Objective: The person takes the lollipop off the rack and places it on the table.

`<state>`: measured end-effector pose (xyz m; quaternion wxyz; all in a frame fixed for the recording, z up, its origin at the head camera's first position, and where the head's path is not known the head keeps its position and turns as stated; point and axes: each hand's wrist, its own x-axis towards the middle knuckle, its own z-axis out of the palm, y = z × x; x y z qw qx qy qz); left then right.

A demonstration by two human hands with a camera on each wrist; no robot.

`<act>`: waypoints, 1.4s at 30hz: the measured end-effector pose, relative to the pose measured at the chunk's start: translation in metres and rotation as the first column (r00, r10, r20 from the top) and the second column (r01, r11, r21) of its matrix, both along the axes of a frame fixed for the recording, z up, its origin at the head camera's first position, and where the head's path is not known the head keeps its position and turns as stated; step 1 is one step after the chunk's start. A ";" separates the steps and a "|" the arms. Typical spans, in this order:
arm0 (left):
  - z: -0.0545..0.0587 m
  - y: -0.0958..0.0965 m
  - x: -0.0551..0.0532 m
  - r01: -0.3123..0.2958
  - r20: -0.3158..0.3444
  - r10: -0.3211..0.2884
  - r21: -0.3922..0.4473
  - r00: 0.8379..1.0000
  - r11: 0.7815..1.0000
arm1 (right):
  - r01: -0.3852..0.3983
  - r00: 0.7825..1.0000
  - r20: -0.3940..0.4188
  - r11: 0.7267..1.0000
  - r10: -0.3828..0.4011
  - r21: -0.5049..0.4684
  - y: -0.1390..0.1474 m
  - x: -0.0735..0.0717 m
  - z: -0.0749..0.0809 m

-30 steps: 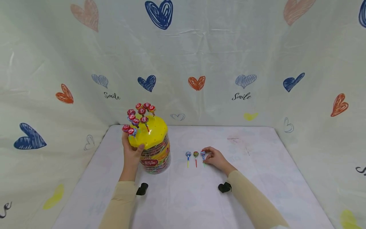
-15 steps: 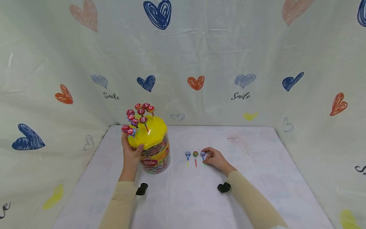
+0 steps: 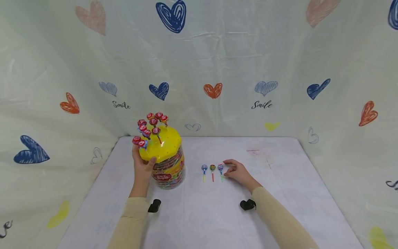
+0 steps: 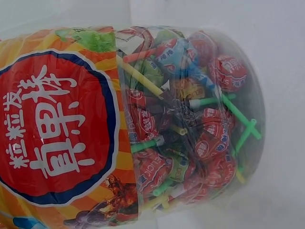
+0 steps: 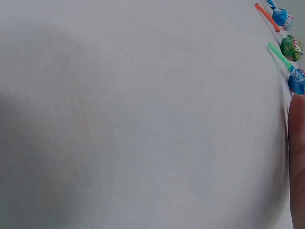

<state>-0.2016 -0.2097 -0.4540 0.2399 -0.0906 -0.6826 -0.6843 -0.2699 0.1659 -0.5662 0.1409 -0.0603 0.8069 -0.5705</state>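
My left hand (image 3: 143, 173) grips the near left side of a tall clear lollipop jar (image 3: 169, 176), thumb at the edge of its yellow lid (image 3: 168, 143). Several red-wrapped lollipops (image 3: 153, 121) stand in the lid's left and back part. In the left wrist view, more lollipops (image 4: 209, 138) show through the jar's wall below an orange label (image 4: 57, 124). To the jar's right, three lollipops lie in a row: blue with a yellow stick (image 3: 204, 168), green with a red stick (image 3: 212, 168), blue with a green stick (image 3: 220, 168). Beside the last, my right hand (image 3: 239, 174) has parted fingers holding nothing.
A white-covered table (image 3: 199, 218) carries everything. Behind and at the sides hangs a pale curtain (image 3: 230, 58) printed with hearts. Dark straps (image 3: 247, 204) show at the wrists.
My right hand has let go of the lollipop with the green stick and shifted slightly right, leaving it in the row. The left hand and jar have stayed in place.
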 end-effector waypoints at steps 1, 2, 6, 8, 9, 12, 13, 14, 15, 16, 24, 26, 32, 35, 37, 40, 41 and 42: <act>0.000 0.000 -0.001 0.004 0.005 -0.004 0.002 1.000 1.000 | 0.008 1.000 0.003 1.000 -0.008 -0.001 0.001 0.000 0.003; 0.000 0.001 -0.001 0.011 0.007 -0.011 0.006 1.000 1.000 | 0.015 1.000 -0.001 1.000 -0.015 0.000 0.002 0.000 0.006; -0.001 0.002 -0.002 0.027 0.001 -0.027 0.018 1.000 0.999 | 0.017 0.998 -0.055 1.000 -0.019 -0.023 -0.003 0.000 0.025; -0.001 0.002 -0.001 0.032 -0.010 -0.032 0.025 0.999 0.999 | 0.002 0.995 -0.099 0.999 -0.005 -0.036 -0.010 0.001 0.038; -0.001 0.002 -0.001 0.034 -0.017 -0.034 0.027 0.999 0.999 | -0.009 0.993 -0.114 0.999 0.003 -0.050 -0.014 0.002 0.045; -0.002 0.002 -0.002 0.039 -0.032 -0.038 0.027 0.999 0.999 | -0.057 0.986 -0.158 0.994 0.042 -0.094 -0.029 0.004 0.068; -0.002 0.001 -0.003 0.043 -0.037 -0.042 0.030 0.998 0.999 | -0.079 0.984 -0.171 0.990 0.058 -0.115 -0.034 0.005 0.075; -0.002 0.001 -0.003 0.045 -0.037 -0.044 0.031 0.998 0.999 | -0.101 0.981 -0.181 0.986 0.075 -0.136 -0.039 0.007 0.083; -0.001 0.001 -0.003 0.049 -0.038 -0.047 0.035 0.998 0.998 | -0.123 0.977 -0.191 0.980 0.092 -0.156 -0.044 0.008 0.091; 0.000 0.001 -0.003 0.049 -0.034 -0.048 0.036 0.998 0.998 | -0.144 0.973 -0.202 0.975 0.108 -0.171 -0.049 0.010 0.100; 0.022 0.010 0.010 0.032 -0.008 -0.031 0.023 0.999 0.999 | -0.287 0.908 -0.377 0.928 0.184 -0.237 -0.089 0.035 0.166; 0.024 0.011 0.011 0.036 -0.007 -0.035 0.028 0.999 0.999 | -0.314 0.895 -0.400 0.915 0.196 -0.254 -0.099 0.036 0.172; 0.006 0.004 0.002 0.037 -0.013 -0.036 0.049 0.999 0.998 | -0.399 0.862 -0.444 0.870 0.246 -0.291 -0.127 0.028 0.177; 0.000 0.002 0.002 0.021 -0.019 -0.021 0.045 1.000 0.999 | -0.438 0.839 -0.478 0.844 0.259 -0.311 -0.139 0.027 0.183; -0.002 0.001 0.003 0.013 -0.026 -0.012 0.037 1.000 0.999 | -0.455 0.828 -0.495 0.833 0.264 -0.315 -0.147 0.026 0.187; -0.003 0.000 0.002 0.014 -0.053 -0.013 0.029 0.999 0.999 | -0.475 0.812 -0.518 0.821 0.271 -0.316 -0.158 0.027 0.195; -0.003 0.000 0.002 0.015 -0.063 -0.013 0.026 0.998 1.000 | -0.481 0.806 -0.525 0.818 0.272 -0.315 -0.161 0.026 0.197; -0.003 0.000 0.001 0.016 -0.072 -0.014 0.025 0.997 1.000 | -0.486 0.803 -0.529 0.815 0.273 -0.316 -0.164 0.026 0.200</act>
